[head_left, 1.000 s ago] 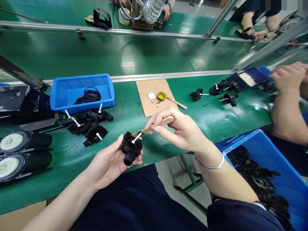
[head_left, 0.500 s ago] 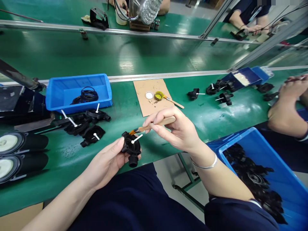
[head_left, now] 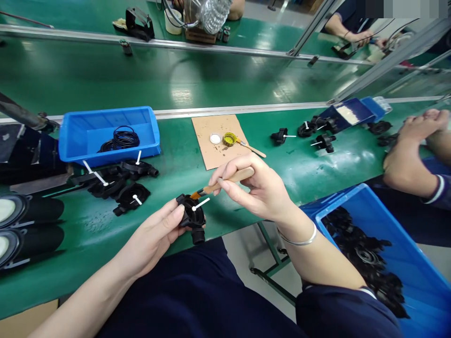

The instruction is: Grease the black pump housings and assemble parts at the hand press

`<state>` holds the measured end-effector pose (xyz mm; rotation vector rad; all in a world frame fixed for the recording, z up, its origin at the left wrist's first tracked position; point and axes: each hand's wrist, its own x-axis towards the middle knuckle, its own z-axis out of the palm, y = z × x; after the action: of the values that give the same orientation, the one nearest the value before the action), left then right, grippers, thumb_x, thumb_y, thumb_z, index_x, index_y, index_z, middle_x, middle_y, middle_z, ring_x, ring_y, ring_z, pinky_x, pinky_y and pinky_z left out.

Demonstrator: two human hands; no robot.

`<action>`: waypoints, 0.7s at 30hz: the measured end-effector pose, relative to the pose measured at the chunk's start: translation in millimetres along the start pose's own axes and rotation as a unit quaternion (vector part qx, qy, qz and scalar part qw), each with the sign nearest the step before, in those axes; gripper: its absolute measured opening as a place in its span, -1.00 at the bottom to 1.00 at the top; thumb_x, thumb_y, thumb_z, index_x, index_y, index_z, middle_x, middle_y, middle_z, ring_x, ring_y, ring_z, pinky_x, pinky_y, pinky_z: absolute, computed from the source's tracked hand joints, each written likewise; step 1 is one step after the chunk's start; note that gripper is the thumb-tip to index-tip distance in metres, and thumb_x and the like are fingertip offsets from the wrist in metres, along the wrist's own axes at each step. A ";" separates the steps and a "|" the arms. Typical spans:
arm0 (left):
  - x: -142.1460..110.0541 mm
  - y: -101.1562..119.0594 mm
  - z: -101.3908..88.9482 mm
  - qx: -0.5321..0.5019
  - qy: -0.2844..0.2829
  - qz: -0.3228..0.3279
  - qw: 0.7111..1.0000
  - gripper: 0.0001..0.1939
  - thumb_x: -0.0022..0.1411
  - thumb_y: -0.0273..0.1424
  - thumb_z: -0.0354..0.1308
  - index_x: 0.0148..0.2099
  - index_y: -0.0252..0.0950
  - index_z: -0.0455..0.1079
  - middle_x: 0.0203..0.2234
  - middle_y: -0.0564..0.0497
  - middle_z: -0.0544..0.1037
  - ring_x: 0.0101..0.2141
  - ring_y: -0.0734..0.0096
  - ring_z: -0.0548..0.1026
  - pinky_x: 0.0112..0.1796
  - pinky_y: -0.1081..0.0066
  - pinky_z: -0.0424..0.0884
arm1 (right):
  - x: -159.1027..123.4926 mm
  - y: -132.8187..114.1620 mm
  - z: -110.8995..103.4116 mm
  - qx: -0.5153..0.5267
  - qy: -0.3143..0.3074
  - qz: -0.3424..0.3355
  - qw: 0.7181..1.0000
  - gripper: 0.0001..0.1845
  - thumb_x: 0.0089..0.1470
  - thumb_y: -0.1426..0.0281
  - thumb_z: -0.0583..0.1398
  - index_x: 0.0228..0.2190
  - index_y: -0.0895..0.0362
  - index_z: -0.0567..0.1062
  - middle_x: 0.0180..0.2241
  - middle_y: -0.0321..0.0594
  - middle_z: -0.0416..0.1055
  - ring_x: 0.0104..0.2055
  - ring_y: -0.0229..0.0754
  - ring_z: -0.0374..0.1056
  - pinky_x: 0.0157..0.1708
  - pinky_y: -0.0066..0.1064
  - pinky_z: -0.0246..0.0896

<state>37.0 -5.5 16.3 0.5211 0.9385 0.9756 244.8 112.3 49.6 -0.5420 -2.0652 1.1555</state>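
Observation:
My left hand (head_left: pixel 160 234) is closed around a black plastic pump housing (head_left: pixel 192 219), with the thumb on its rim and the other fingers partly hidden beneath. A thin white shaft (head_left: pixel 201 204) sticks out of the housing's middle, and a short round port points toward me. My right hand (head_left: pixel 252 185) pinches a small paintbrush (head_left: pixel 225 183) by its wooden handle. The orange bristles touch the housing's far rim. Beyond my hands, a cardboard sheet (head_left: pixel 202 141) carries a small pot of yellowish stuff (head_left: pixel 229 139), a white round lid (head_left: pixel 215 138) and a second brush (head_left: pixel 252 148).
Left, a blue bin (head_left: pixel 109 117) holds black rings (head_left: pixel 125 138); several similar housings (head_left: pixel 132 197) lie before it, near two black cylinders (head_left: pixel 38 234). More housings (head_left: pixel 324 142) lie at right. A large blue crate (head_left: pixel 416 263) of black parts stands below, beside a co-worker's arm (head_left: pixel 405 159).
The whole view has shifted slightly, so the bench things appear a little further left. The housing has turned slightly in my left hand, while the brush stays against its rim.

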 end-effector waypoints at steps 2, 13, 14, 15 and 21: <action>0.1 0.5 -1.6 0.016 0.008 0.009 1.000 -0.64 0.36 -0.16 0.15 0.10 -0.20 0.49 0.00 -0.09 0.56 0.01 0.16 0.48 0.04 0.26 0.40 | -1.1 -0.2 0.9 -0.001 -0.004 0.003 1.000 -0.85 0.25 0.48 0.19 -0.16 0.08 0.32 -0.24 -0.23 0.53 -0.21 -0.25 0.51 -0.15 -0.32 0.45; -2.0 1.3 -9.2 0.134 0.035 0.048 0.989 -0.48 0.29 -0.19 0.25 0.25 -0.15 0.35 0.13 -0.09 0.48 0.16 0.10 0.39 0.10 0.35 0.32 | -13.8 -2.4 1.0 0.034 -0.006 0.024 0.999 -0.82 0.23 0.50 0.23 -0.17 0.10 0.33 -0.36 -0.29 0.51 -0.29 -0.25 0.54 -0.31 -0.41 0.47; -2.1 2.3 -8.9 0.140 0.035 0.052 0.988 -0.48 0.28 -0.20 0.26 0.25 -0.15 0.35 0.12 -0.10 0.49 0.15 0.10 0.39 0.07 0.36 0.35 | -14.2 -0.7 2.3 0.022 0.009 0.006 1.000 -0.80 0.22 0.51 0.23 -0.16 0.09 0.32 -0.37 -0.30 0.51 -0.26 -0.24 0.54 -0.29 -0.39 0.48; -2.2 3.4 -8.3 0.145 0.036 0.057 0.987 -0.47 0.26 -0.22 0.29 0.25 -0.15 0.36 0.12 -0.10 0.49 0.14 0.11 0.40 0.06 0.37 0.36 | -14.4 0.6 3.4 0.003 0.023 -0.011 1.000 -0.79 0.21 0.51 0.24 -0.16 0.09 0.32 -0.38 -0.31 0.51 -0.24 -0.23 0.54 -0.28 -0.37 0.48; -5.1 5.5 0.2 0.142 0.084 0.102 0.981 -0.43 0.14 -0.32 0.40 0.20 -0.17 0.41 0.10 -0.10 0.49 0.15 0.09 0.39 0.07 0.39 0.35 | -15.7 -2.5 3.4 -0.029 0.027 -0.022 0.999 -0.80 0.21 0.50 0.25 -0.17 0.07 0.34 -0.31 -0.28 0.51 -0.22 -0.23 0.54 -0.23 -0.36 0.49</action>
<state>33.5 -7.2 22.7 0.7963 1.2025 1.0884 252.7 99.0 44.6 -0.5471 -2.0582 1.0477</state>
